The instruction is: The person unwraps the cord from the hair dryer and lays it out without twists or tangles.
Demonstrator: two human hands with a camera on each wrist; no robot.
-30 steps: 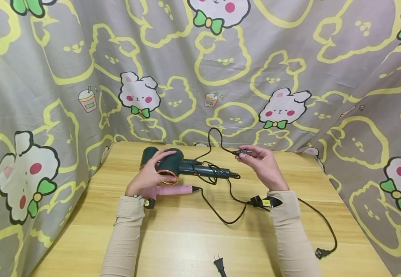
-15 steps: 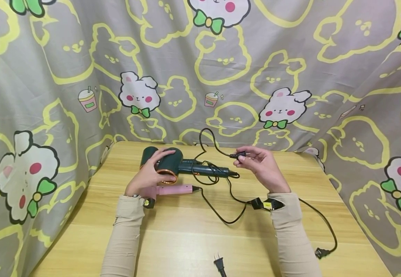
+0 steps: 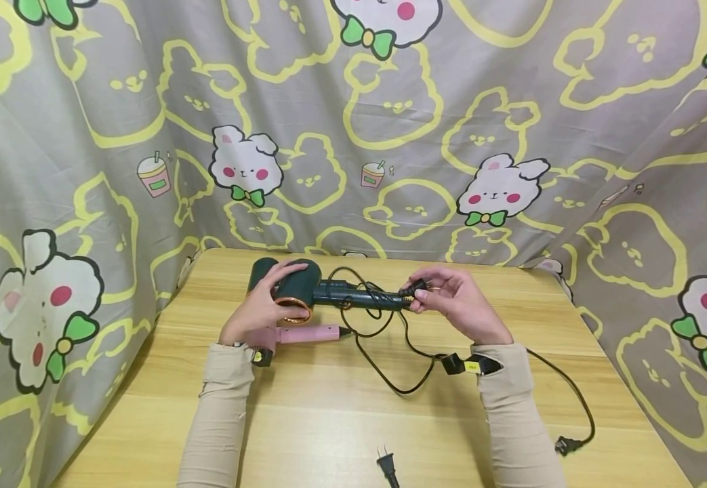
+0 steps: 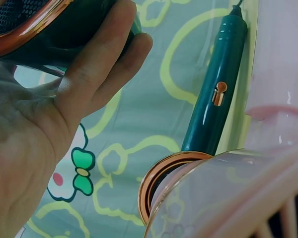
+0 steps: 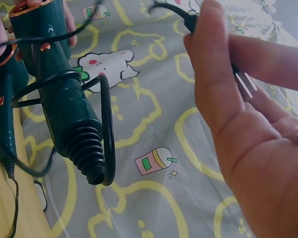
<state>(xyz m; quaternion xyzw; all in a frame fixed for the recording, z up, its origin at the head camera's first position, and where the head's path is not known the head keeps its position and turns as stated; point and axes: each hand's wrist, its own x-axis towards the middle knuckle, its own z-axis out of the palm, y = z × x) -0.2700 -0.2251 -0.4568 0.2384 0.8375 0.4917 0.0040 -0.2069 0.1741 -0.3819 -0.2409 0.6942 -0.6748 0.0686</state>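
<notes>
My left hand (image 3: 258, 312) grips the head of a dark green hair dryer (image 3: 304, 281) with a copper rim, its handle pointing right. Black cord loops round that handle (image 5: 72, 99). Between the thumb and fingers of my right hand (image 3: 459, 305) is a two-pin plug (image 3: 415, 287), held close over the handle's end; its prongs show in the right wrist view. Behind the held dryer lies a second green hair dryer (image 4: 216, 94), partly hidden in the head view. A pink hair dryer (image 3: 307, 334) lies in front, its head mostly covered by my left hand and wrist.
A loose plug (image 3: 386, 462) lies at the table's front edge, and another plug (image 3: 568, 444) at the front right. The pink dryer's cord (image 3: 398, 392) curves across the wooden table (image 3: 304, 427). A patterned curtain (image 3: 329, 135) encloses the back and sides.
My right hand has brought the plug down and slightly left to the handle's end. The cord loop that stood up has dropped around the handle. My left hand keeps its grip.
</notes>
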